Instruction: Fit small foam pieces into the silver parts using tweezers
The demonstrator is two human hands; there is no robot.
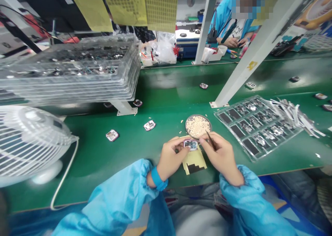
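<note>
My left hand [171,156] pinches a small square metal-framed part [191,145] over a yellow card [194,161] on the green table. My right hand [220,153] grips thin tweezers [210,140] whose tip points up toward the part and a round dish [198,126] of small pale pieces just behind it. A few pale pieces lie loose on the mat around the dish. Both wrists wear blue sleeves.
A clear tray [255,125] of parts lies to the right, with white strips [295,115] beyond it. Loose square parts [112,135] dot the mat. Stacked clear trays [72,70] sit at left above a white fan [28,142]. Another person [233,28] works across the table.
</note>
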